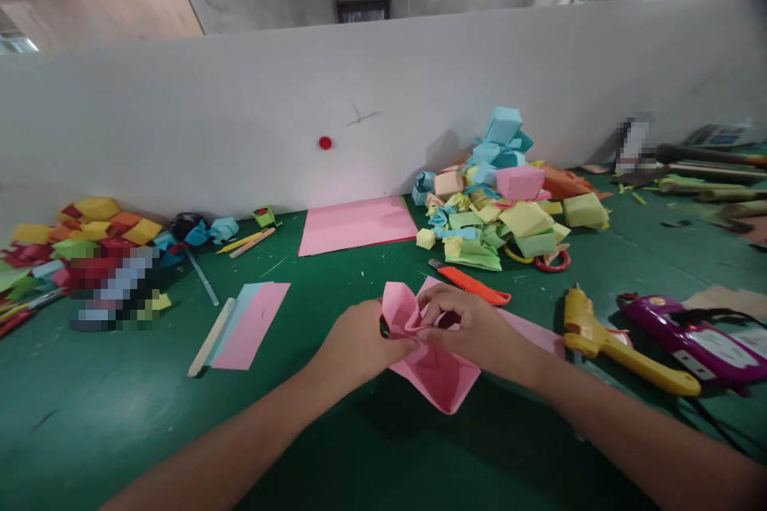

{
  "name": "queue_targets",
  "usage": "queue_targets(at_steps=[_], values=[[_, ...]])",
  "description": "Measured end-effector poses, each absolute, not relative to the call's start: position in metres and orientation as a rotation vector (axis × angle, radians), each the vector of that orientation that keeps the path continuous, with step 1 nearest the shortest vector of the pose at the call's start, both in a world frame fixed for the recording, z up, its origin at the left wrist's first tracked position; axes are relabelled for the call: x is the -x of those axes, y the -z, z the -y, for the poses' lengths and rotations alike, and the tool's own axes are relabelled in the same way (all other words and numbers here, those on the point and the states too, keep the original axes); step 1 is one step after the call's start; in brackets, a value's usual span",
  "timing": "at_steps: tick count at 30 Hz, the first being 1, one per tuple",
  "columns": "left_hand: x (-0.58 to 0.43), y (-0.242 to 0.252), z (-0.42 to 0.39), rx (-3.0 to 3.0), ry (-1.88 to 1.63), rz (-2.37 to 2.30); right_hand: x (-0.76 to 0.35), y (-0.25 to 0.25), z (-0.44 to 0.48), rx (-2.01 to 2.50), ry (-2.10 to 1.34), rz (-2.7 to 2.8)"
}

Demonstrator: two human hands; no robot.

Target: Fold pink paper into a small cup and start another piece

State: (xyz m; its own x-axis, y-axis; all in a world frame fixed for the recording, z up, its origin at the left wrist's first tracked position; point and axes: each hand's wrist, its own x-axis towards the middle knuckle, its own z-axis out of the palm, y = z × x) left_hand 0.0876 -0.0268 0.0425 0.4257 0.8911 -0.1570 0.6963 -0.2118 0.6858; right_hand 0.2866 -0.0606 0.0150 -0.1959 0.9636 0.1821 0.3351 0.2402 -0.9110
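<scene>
Both of my hands grip a partly folded piece of pink paper [440,375] in front of me, above the green table. My left hand [363,339] is closed on its left side, thumb pressed near the middle. On the other side my right hand [473,327] pinches the paper, its fingers curled over the upper part. The paper is creased and pinched in at the centre, with one flap standing up and a hollow, pocket-like part towards me. Beneath my right wrist lies a flat pink sheet [536,333], partly covered by the arm.
An orange utility knife [473,285] lies just beyond my right hand. To the right are a yellow glue gun [623,351] and a purple device [689,339]. Folded paper pieces [479,215] pile up behind. Paper strips [252,327] and a wooden stick [211,338] lie left.
</scene>
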Motion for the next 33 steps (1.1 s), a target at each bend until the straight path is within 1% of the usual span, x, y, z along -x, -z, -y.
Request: queue_targets(at_steps=[3,8,12,19,24,28,33], values=[[-0.084,-0.033,0.01,-1.92,-0.284,-1.334,-0.286,-0.016,0.062,1.236,-0.954,1.678],[-0.078,-0.033,-0.007,-1.843,-0.291,-1.253,-0.283,-0.018,0.068,1.213,-0.986,1.653],[-0.082,-0.039,0.001,-1.87,-0.293,-1.244,-0.28,-0.021,0.071,1.243,-0.954,1.652],[-0.088,-0.044,0.009,-1.976,-0.342,-1.363,-0.28,-0.022,0.071,1.223,-0.95,1.667],[-0.088,-0.051,0.017,-2.049,-0.339,-1.337,-0.284,-0.022,0.068,1.231,-0.9,1.694],[-0.089,-0.06,0.03,-2.169,-0.304,-1.261,-0.285,-0.017,0.064,1.317,-0.924,1.603],[-0.091,-0.064,0.037,-2.333,-0.298,-1.172,-0.285,-0.016,0.062,1.269,-0.963,1.606]])
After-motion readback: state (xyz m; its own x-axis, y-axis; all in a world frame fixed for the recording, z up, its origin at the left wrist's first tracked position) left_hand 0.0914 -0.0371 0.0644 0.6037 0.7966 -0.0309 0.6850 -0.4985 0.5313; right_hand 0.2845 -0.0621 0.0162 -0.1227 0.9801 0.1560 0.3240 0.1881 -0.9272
